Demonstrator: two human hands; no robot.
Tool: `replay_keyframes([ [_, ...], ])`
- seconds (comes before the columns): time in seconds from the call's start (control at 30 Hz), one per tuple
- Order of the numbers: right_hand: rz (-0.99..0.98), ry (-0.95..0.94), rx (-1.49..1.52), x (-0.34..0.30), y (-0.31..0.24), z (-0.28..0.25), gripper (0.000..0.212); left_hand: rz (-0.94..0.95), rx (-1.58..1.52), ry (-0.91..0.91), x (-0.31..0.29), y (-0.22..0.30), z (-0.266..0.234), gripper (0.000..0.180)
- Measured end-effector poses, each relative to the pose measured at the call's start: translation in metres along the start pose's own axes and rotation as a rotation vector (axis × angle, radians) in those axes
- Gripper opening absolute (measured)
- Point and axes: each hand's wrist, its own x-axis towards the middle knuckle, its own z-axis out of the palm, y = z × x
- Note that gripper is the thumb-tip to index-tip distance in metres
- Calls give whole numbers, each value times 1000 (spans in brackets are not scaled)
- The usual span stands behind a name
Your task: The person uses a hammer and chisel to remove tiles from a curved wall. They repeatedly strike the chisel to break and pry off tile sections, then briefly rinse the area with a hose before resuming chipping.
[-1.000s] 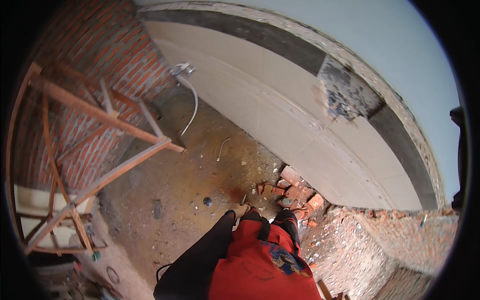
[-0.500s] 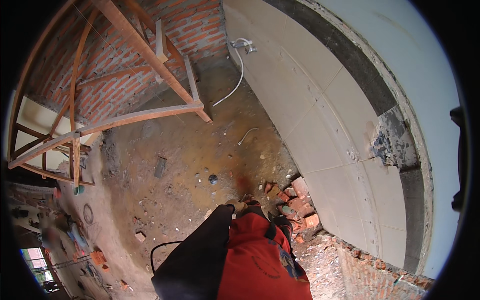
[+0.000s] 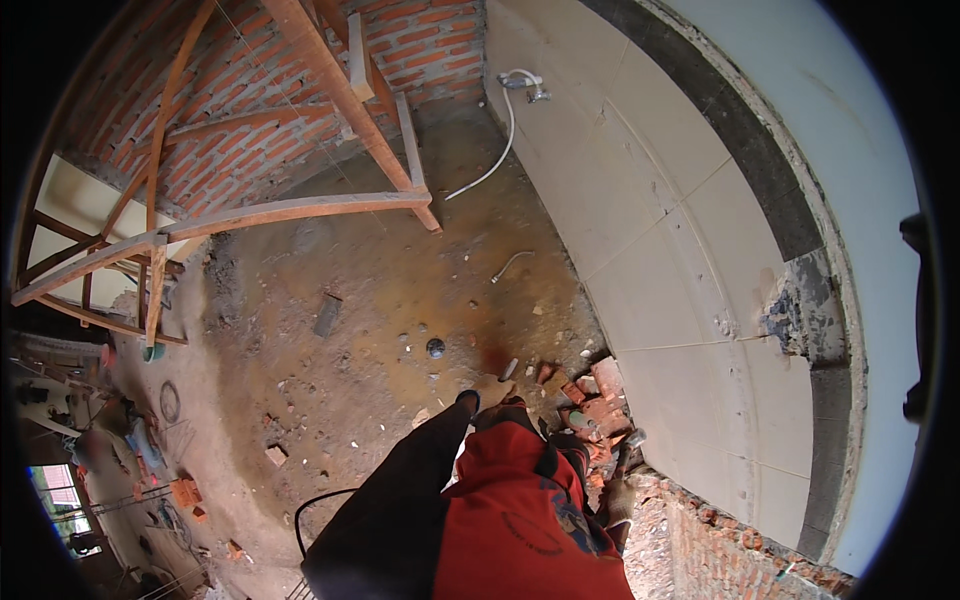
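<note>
My left arm, in a dark sleeve point(image 3: 390, 490), reaches forward from the lower edge, with a dark band at the wrist. Beyond it my left hand point(image 3: 492, 388) appears closed, and a short pale grey piece point(image 3: 509, 369) sticks out at its far side. Its fingers are too small to make out. What seems to be my right hand point(image 3: 621, 490) shows at the right of my red top point(image 3: 530, 510), beside broken red bricks point(image 3: 603, 408). A small greyish end point(image 3: 637, 438) lies just past it; its fingers cannot be made out.
Wet, muddy ground point(image 3: 400, 280) spreads ahead, with a round dark fitting point(image 3: 435, 348) in it. Wooden roof-like framing point(image 3: 300, 207) stands at the left. A tiled wall point(image 3: 680, 260) runs along the right, with a tap and white hose point(image 3: 512, 120). A low broken brick wall point(image 3: 740, 560) stands lower right.
The view has shifted slightly. My left hand has moved a little forward, and the pale grey piece now shows beyond it. What seems to be my right hand has come into sight beside the bricks.
</note>
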Motion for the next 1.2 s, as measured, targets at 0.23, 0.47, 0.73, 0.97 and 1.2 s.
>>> replay_keyframes([
  [0.23,-437,-187,-333,-38,-119,74,16,222,-293,-152,-27,63,22,37],
  [0.47,-774,-413,-779,-104,-188,182,32,132,-961,234,-33,65,-5,28],
  [0.73,-931,-786,-1154,-154,-216,250,39,216,-1550,367,-65,8,-58,32],
  [0.97,-1141,-998,-1257,-167,-240,275,41,423,-1628,399,-57,-25,-92,28],
  [1.2,-1106,-1080,-729,-78,-287,316,40,730,-1689,305,-89,-10,-176,38],
])
